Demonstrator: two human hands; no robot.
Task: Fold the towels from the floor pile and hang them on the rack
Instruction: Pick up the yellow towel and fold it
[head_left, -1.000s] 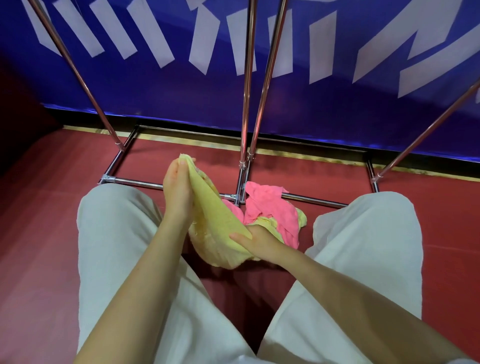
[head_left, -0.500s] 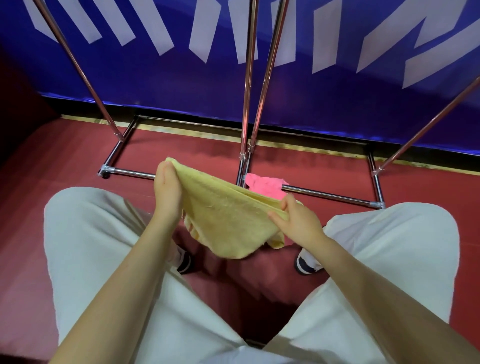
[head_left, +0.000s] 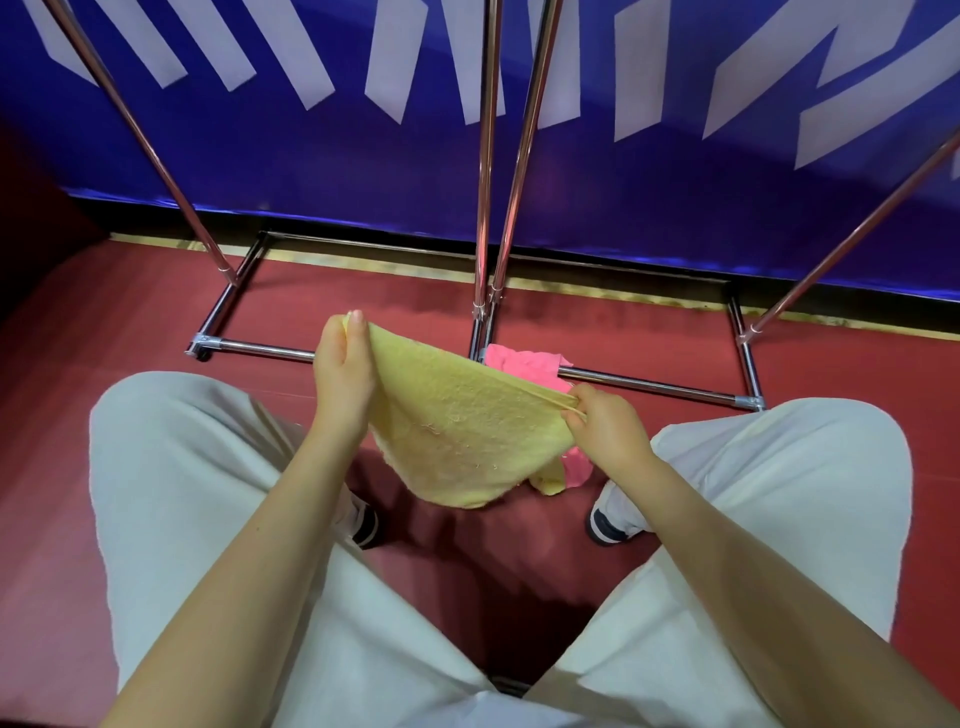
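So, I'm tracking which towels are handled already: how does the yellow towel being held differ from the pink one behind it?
The yellow towel is off the floor, stretched between the left hand and the right hand; the pink towel lies crumpled on the floor, untouched. The yellow towel shows one broad, fairly flat face; the pink towel is bunched and largely hidden behind it. Neither hangs on the rack yet.

Red floor (head_left: 104, 332): rack base (head_left: 644, 385), pink towel (head_left: 524, 359).
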